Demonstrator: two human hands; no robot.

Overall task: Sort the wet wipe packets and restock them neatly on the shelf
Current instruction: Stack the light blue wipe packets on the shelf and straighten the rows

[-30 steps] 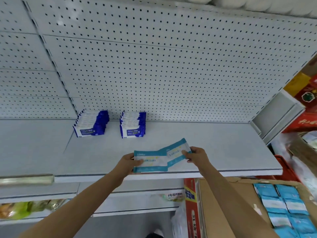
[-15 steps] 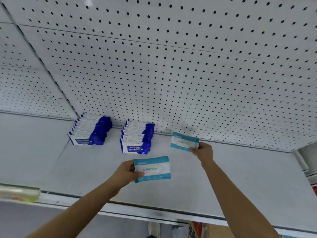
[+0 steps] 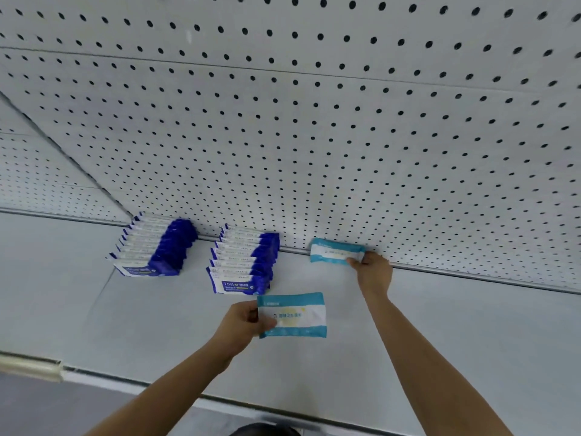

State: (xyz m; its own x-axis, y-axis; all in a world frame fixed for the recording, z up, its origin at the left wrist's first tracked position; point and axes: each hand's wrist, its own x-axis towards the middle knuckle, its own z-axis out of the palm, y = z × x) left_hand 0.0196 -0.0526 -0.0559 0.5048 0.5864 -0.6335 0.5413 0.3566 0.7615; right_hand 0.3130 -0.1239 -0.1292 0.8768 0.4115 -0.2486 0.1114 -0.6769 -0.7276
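My right hand [image 3: 374, 272] pinches a teal and white wipe packet [image 3: 334, 250] by its right end, standing it against the pegboard at the back of the white shelf [image 3: 456, 325]. My left hand [image 3: 240, 325] grips a second teal and white packet [image 3: 294, 315] by its left edge, held over the middle of the shelf. Two rows of dark blue wipe packets stand at the back: the left row [image 3: 157, 247] and the right row [image 3: 245, 262], just left of the packet in my right hand.
A white pegboard wall [image 3: 314, 136] rises behind the shelf. The shelf's front edge [image 3: 157, 383] runs across the bottom with a pale price strip [image 3: 28, 366] at the left. Bare shelf surface stretches to the right of my right arm.
My right hand has carried its teal packet further back until it stands against the pegboard. The view has moved closer to the shelf. My left hand keeps its packet in about the same place.
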